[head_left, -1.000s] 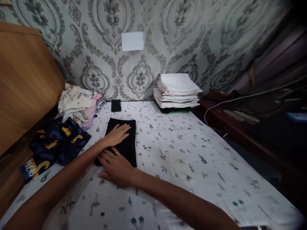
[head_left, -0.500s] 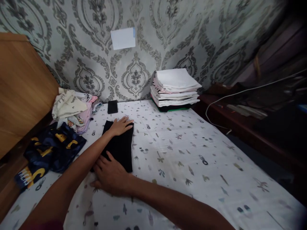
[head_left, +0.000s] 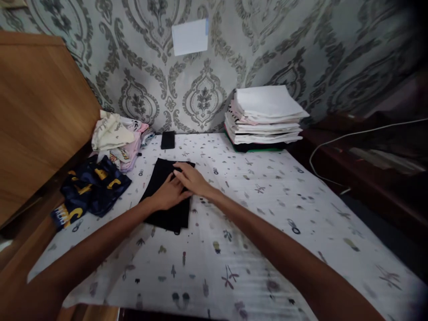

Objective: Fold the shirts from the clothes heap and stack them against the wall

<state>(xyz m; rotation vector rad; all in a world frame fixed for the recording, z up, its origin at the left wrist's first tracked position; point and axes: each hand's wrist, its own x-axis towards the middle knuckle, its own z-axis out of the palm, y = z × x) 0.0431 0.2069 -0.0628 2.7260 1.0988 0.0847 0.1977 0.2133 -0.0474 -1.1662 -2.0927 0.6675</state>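
Observation:
A folded black garment (head_left: 167, 218) lies flat on the white patterned bedsheet (head_left: 240, 200); its exact kind does not show. My left hand (head_left: 169, 194) rests on the middle of the cloth with its fingers stretched out. Over the garment's upper right part lies my right hand (head_left: 192, 178), fingers extended and palm down. The two hands touch or nearly touch at the fingers. Neither grips the cloth.
Left of the garment lie a navy and yellow garment (head_left: 96, 185) and a heap of crumpled clothes (head_left: 113, 136). A small black flat object (head_left: 167, 140) sits near the wall. Far right stands a neat stack of folded clothes (head_left: 264, 116); a white cable (head_left: 312, 156) hangs beyond.
My right hand has moved from the garment's lower left to its upper right. My left hand has slid down to the middle. The camera view has shifted left.

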